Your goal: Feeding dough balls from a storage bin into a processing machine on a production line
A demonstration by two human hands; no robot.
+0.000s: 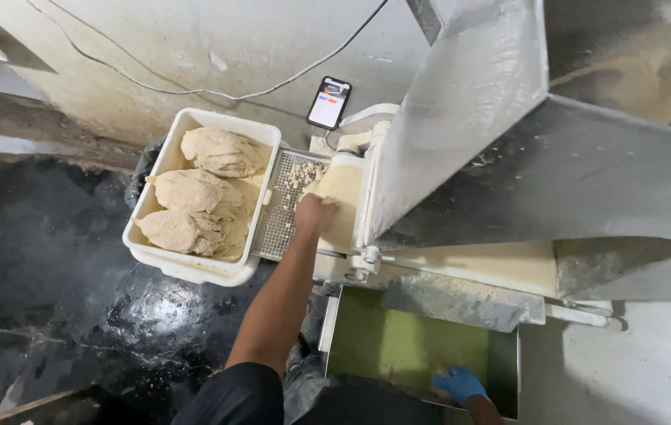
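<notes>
We look down at our bare left hand (316, 212) pressing on a sheet of dough (341, 197) on a metal machine (469, 142). Our blue-gloved right hand (459, 384) rests on a green belt (406, 346). A white tub (194, 264) holds dough lumps (198, 193).

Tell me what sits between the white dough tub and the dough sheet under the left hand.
In the head view, a metal wire grid with dough crumbs lies between the white tub and the dough sheet under the left hand.
</notes>
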